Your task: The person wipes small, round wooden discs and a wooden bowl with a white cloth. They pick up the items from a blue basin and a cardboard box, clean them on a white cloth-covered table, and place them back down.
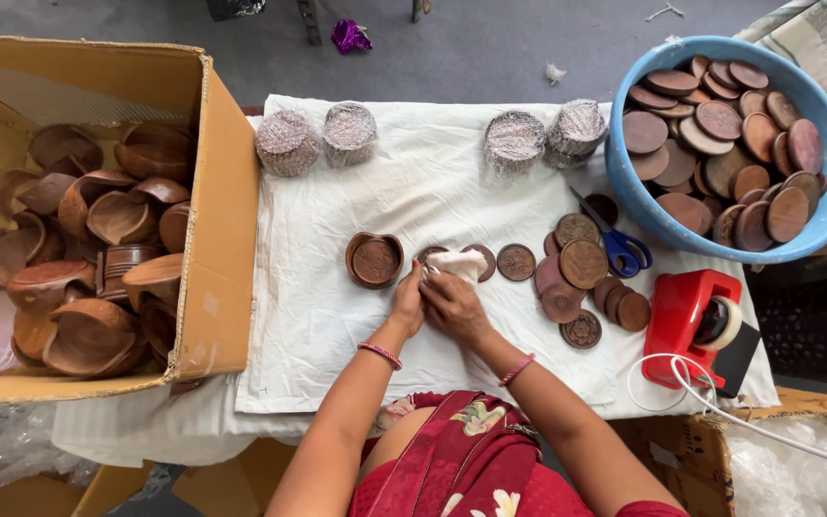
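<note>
Both forearms reach up from six o'clock and meet at the middle of the white cloth-covered desk, wrists bent inward, a pink bangle on each. The left hand and right hand are pressed close together, fingers curled and pinching a small crumpled white cloth against a round dark wooden coaster that lies flat on the desk.

At nine o'clock stands the big open brown cardboard box, flaps up, heaped with carved brown wooden bowls. At two o'clock sits a round blue plastic tub filled with plain wooden discs. At four o'clock is a red tape dispenser with a roll of clear tape, a white cord looped in front of it.

Along twelve o'clock are four stacks wrapped in clear film – two wrapped stacks on the left, two wrapped stacks on the right.

Just left of the hands rests a small wooden coaster holder with a carved disc inside. To their right lies a loose cluster of carved coasters – some overlapping – and blue-handled scissors lie on top of them, near the tub.
</note>
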